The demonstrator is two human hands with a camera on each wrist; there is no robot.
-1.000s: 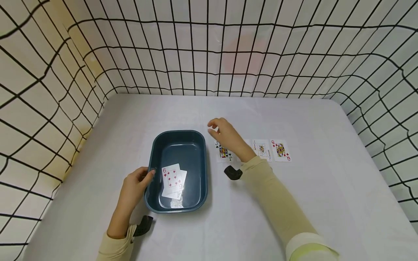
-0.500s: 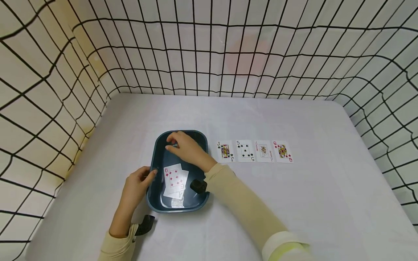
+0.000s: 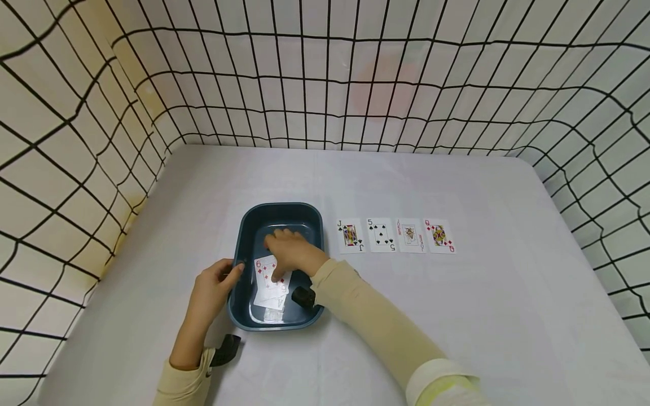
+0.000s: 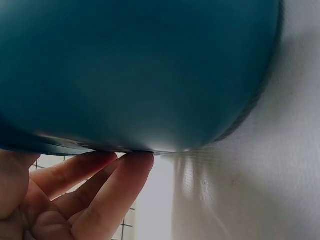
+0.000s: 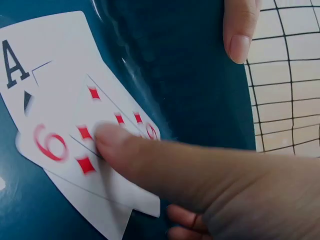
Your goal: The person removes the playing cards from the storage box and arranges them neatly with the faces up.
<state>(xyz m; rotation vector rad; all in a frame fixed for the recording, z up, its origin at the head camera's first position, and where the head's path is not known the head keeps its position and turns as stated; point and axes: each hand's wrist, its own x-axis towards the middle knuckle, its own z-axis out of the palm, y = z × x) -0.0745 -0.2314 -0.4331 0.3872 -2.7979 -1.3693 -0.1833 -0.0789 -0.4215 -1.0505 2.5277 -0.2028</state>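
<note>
My left hand point(image 3: 215, 290) pinches the left rim of a dark blue plastic basin point(image 3: 237, 225). Its fingers press the outer wall from outside in the left wrist view, and its thumb lies over the rim. Inside the basin, my right hand point(image 3: 291, 252) reaches over a six of diamonds point(image 3: 262, 268), thumb and fingers spread apart. In the right wrist view, the right thumb point(image 5: 150, 157) lies over the card's face; whether it presses on it is unclear. An ace of spades point(image 5: 60, 50) lies partly under the six.
Right of the basin, a row of face-up cards lies on the white table point(image 3: 386, 327): a jack of clubs point(image 3: 350, 235), a five of spades point(image 3: 381, 235), a joker point(image 3: 410, 235) and a queen of diamonds point(image 3: 440, 236). Black netting point(image 3: 325, 82) surrounds the far sides.
My right hand has moved left from above the card row into the basin, then down and nearer over the six of diamonds. My left hand has kept its hold on the rim.
</note>
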